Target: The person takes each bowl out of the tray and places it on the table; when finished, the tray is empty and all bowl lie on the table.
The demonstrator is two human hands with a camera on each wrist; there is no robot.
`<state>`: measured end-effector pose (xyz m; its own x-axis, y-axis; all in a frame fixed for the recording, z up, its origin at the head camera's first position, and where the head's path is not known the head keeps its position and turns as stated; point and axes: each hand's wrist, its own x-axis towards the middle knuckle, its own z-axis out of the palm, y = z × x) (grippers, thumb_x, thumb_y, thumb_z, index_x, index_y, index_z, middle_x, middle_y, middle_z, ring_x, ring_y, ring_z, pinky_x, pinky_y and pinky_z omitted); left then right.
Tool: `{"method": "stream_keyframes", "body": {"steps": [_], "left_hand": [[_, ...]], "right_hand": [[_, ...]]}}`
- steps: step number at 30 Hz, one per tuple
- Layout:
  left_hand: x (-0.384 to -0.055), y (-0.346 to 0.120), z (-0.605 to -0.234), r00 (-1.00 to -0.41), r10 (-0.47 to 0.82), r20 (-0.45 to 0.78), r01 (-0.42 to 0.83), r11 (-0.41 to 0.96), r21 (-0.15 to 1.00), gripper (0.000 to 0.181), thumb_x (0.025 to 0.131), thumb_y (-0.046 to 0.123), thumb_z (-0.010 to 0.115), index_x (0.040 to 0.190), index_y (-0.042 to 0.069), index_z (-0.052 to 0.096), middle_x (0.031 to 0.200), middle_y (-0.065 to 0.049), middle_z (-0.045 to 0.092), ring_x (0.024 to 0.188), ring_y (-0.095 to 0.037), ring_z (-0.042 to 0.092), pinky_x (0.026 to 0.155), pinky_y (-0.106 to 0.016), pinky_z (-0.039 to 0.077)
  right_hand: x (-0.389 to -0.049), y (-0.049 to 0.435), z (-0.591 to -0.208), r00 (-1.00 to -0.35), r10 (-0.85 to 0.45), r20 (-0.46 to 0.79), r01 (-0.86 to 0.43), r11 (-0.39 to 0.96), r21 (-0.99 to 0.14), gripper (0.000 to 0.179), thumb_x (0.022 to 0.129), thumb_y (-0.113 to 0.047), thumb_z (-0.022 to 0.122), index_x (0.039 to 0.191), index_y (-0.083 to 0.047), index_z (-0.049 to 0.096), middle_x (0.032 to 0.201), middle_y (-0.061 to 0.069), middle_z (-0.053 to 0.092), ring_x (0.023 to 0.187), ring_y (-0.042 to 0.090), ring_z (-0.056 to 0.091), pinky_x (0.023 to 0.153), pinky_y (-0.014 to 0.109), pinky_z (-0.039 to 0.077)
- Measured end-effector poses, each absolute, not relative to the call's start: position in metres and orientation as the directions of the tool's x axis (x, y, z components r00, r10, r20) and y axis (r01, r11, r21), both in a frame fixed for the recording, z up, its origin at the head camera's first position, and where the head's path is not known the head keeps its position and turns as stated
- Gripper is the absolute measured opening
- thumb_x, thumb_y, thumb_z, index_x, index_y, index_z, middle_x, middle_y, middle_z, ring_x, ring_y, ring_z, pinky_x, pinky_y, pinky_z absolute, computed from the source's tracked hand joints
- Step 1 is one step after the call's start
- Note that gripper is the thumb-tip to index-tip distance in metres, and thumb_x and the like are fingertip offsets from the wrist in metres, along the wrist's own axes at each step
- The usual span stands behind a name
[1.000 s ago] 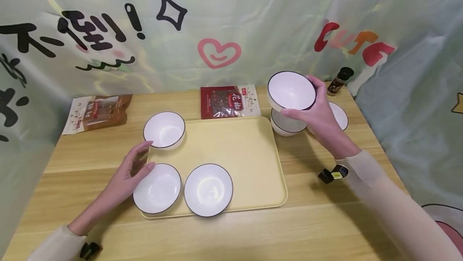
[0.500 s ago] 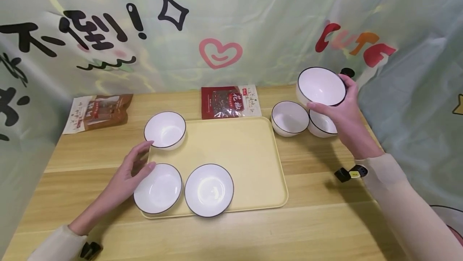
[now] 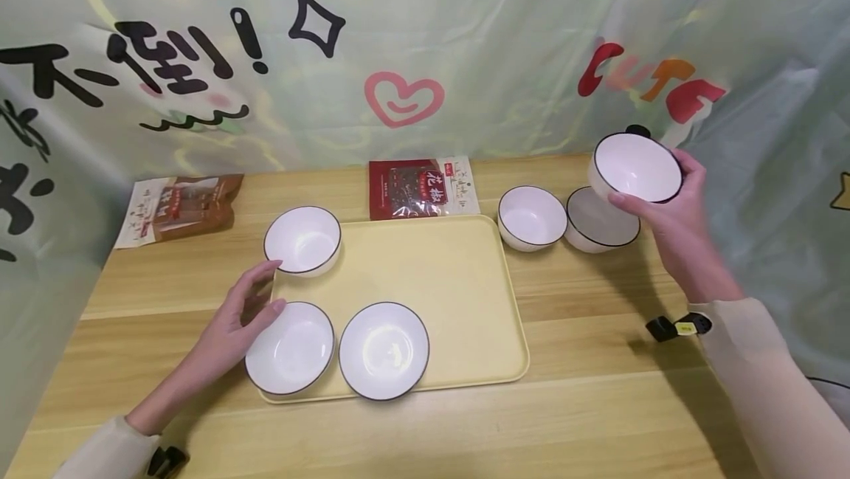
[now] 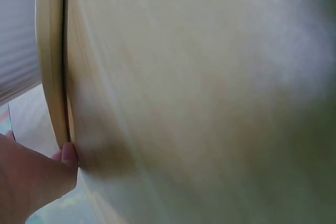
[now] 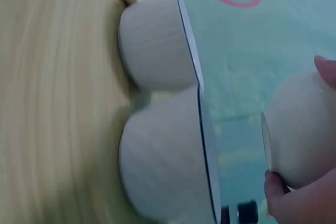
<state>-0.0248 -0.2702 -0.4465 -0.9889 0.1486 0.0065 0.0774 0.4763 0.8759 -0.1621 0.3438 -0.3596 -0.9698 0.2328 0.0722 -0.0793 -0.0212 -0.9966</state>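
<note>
My right hand (image 3: 687,232) grips a white bowl (image 3: 634,167) with a dark rim, thumb near its front and fingers at its far side. It is held in the air above the table's back right. In the right wrist view, the held bowl (image 5: 302,135) is apart from two bowls standing on the table. At the tray's left edge, my left hand (image 3: 229,320) lies with thumb and forefinger apart, between the back-left bowl (image 3: 302,240) and the front-left bowl (image 3: 290,350). In the left wrist view, a fingertip (image 4: 69,155) touches the tray rim (image 4: 51,51).
The yellow tray (image 3: 458,294) also carries a shallow white bowl (image 3: 384,350) at its front edge. Right of it stand two bowls side by side, one (image 3: 532,216) near the tray and one (image 3: 600,221) farther right. Behind are a red spice packet (image 3: 421,189), a brown packet (image 3: 179,207) and a black-capped bottle (image 3: 637,131).
My right hand has carried its bowl rightward, from over the bowl beside the tray to past the farther one. The bottle is now mostly hidden behind it. My left hand stays put.
</note>
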Motion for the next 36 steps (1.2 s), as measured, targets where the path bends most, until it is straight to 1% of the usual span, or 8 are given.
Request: {"method": "stream_keyframes", "body": {"steps": [8, 16, 19, 22, 24, 28, 33, 36], "left_hand": [[-0.025, -0.271, -0.447, -0.989, 0.148, 0.010, 0.083, 0.491, 0.867, 0.064, 0.112, 0.018, 0.066, 0.169, 0.023, 0.037, 0.164, -0.020, 0.040, 0.150, -0.056, 0.039, 0.107, -0.005, 0.035], [-0.024, -0.271, -0.447, -0.990, 0.144, 0.005, 0.077, 0.495, 0.866, 0.064, 0.112, 0.018, 0.066, 0.169, 0.024, 0.037, 0.165, -0.019, 0.040, 0.150, -0.055, 0.040, 0.107, -0.006, 0.035], [-0.024, -0.271, -0.447, -0.990, 0.143, 0.013, 0.082, 0.491, 0.867, 0.063, 0.112, 0.017, 0.066, 0.169, 0.023, 0.038, 0.165, -0.021, 0.040, 0.150, -0.055, 0.040, 0.107, -0.006, 0.035], [-0.024, -0.271, -0.447, -0.990, 0.141, 0.020, 0.087, 0.489, 0.868, 0.063, 0.112, 0.016, 0.066, 0.168, 0.022, 0.039, 0.165, -0.022, 0.040, 0.149, -0.055, 0.041, 0.108, -0.006, 0.035], [-0.024, -0.270, -0.447, -0.990, 0.140, 0.019, 0.086, 0.489, 0.868, 0.063, 0.112, 0.015, 0.066, 0.168, 0.021, 0.039, 0.165, -0.022, 0.041, 0.149, -0.056, 0.041, 0.108, -0.007, 0.035], [-0.025, -0.269, -0.446, -0.990, 0.139, 0.011, 0.079, 0.492, 0.867, 0.062, 0.112, 0.016, 0.065, 0.168, 0.021, 0.038, 0.164, -0.022, 0.040, 0.150, -0.055, 0.040, 0.108, -0.007, 0.036], [-0.025, -0.269, -0.446, -0.990, 0.142, 0.010, 0.079, 0.491, 0.868, 0.063, 0.112, 0.017, 0.065, 0.169, 0.022, 0.038, 0.165, -0.023, 0.040, 0.149, -0.055, 0.040, 0.107, -0.006, 0.035], [-0.025, -0.269, -0.447, -0.990, 0.142, 0.007, 0.077, 0.493, 0.866, 0.063, 0.112, 0.018, 0.065, 0.169, 0.023, 0.038, 0.165, -0.023, 0.040, 0.149, -0.055, 0.041, 0.107, -0.006, 0.035]], "right_hand": [[-0.153, 0.374, -0.367, -0.959, 0.276, 0.058, -0.078, -0.059, -0.995, 0.094, 0.087, 0.015, 0.080, 0.155, -0.020, 0.026, 0.162, 0.000, 0.027, 0.148, 0.018, 0.033, 0.111, 0.017, 0.041], [-0.147, 0.403, -0.378, -0.948, 0.317, 0.021, -0.054, -0.094, -0.994, 0.092, 0.088, 0.017, 0.080, 0.153, -0.022, 0.028, 0.161, -0.003, 0.028, 0.143, 0.015, 0.038, 0.103, 0.011, 0.044], [-0.147, 0.411, -0.383, -0.949, 0.315, 0.012, -0.052, -0.119, -0.992, 0.092, 0.087, 0.018, 0.079, 0.152, -0.022, 0.027, 0.160, -0.003, 0.027, 0.142, 0.015, 0.038, 0.104, 0.012, 0.044], [-0.147, 0.417, -0.387, -0.946, 0.323, -0.006, -0.029, -0.103, -0.994, 0.093, 0.087, 0.016, 0.081, 0.152, -0.024, 0.027, 0.161, -0.005, 0.026, 0.143, 0.013, 0.036, 0.106, 0.013, 0.040], [-0.146, 0.421, -0.390, -0.942, 0.335, -0.015, -0.016, -0.090, -0.996, 0.094, 0.086, 0.016, 0.082, 0.152, -0.024, 0.027, 0.159, -0.006, 0.028, 0.142, 0.012, 0.037, 0.106, 0.013, 0.039], [-0.145, 0.430, -0.399, -0.942, 0.336, -0.015, -0.021, -0.105, -0.994, 0.091, 0.085, 0.018, 0.081, 0.148, -0.024, 0.030, 0.154, -0.007, 0.031, 0.139, 0.012, 0.039, 0.104, 0.010, 0.041], [-0.144, 0.439, -0.408, -0.947, 0.320, -0.029, -0.009, -0.119, -0.993, 0.088, 0.086, 0.018, 0.080, 0.145, -0.024, 0.030, 0.150, -0.008, 0.032, 0.139, 0.011, 0.039, 0.102, 0.009, 0.043], [-0.144, 0.443, -0.414, -0.948, 0.317, -0.037, -0.003, -0.124, -0.992, 0.086, 0.087, 0.018, 0.079, 0.144, -0.024, 0.031, 0.146, -0.009, 0.034, 0.137, 0.011, 0.040, 0.101, 0.008, 0.044]]}}
